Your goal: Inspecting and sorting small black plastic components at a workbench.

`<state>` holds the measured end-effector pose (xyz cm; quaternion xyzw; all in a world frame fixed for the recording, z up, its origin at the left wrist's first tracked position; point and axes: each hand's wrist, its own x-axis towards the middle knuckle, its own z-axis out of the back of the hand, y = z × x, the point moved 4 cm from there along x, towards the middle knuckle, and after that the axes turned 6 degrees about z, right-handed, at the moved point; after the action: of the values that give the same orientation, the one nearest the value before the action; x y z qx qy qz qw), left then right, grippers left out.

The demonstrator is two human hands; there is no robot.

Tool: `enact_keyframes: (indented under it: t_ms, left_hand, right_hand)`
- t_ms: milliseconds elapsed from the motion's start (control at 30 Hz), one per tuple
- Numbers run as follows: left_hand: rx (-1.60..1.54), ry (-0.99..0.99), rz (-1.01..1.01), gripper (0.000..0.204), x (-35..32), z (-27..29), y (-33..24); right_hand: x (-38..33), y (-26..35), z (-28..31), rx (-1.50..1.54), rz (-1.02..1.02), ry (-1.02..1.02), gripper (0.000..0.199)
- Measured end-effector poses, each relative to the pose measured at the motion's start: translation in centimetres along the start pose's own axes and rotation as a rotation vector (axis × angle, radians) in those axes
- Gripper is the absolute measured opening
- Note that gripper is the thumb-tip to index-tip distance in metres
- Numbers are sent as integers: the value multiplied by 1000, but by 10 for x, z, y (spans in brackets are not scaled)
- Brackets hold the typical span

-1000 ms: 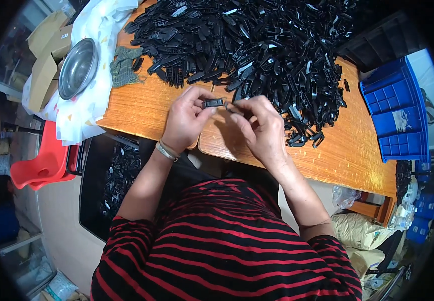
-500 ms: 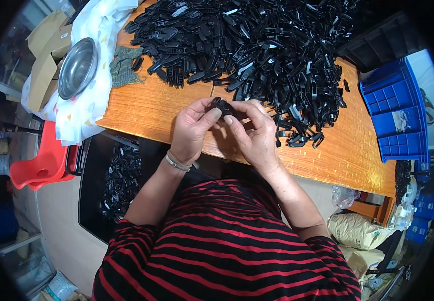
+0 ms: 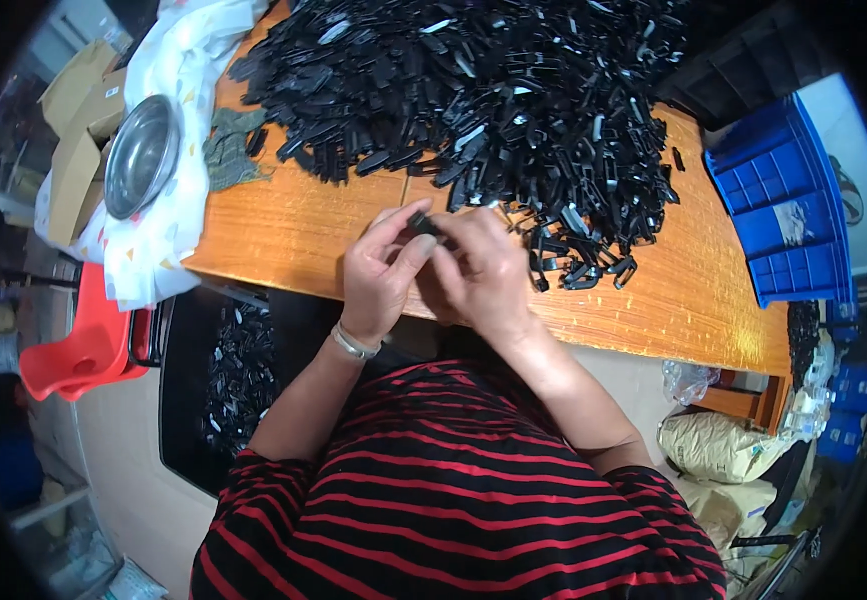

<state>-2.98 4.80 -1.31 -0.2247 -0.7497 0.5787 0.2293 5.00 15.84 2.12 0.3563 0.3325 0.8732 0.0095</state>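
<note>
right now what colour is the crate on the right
Blue, clearest in the head view: crate.

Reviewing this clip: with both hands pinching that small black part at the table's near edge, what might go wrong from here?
1. The small black plastic part is pinched between the left hand and right hand close to the wooden table edge; a slip could drop it into the black bin or onto the floor.
2. The pile of black plastic parts reaches right up to the hands, so a wrist could knock loose pieces off.
</note>
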Motion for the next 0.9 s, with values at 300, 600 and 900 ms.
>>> enact_keyframes:
  t_ms: [300,600,900]
  left_hand:
    - [-57,-27,103,28,-7,-8,-4]
    - [-238,111,173,31,-11,-8,-1]
    - [-59,71,-34,19,-21,-2,-14]
  right_hand:
    - [-11,2,-11,17,-118,-103,51]
    - [-19,11,-26,288,-184,-41,48]
    - [-19,18,-27,462,-133,-41,45]
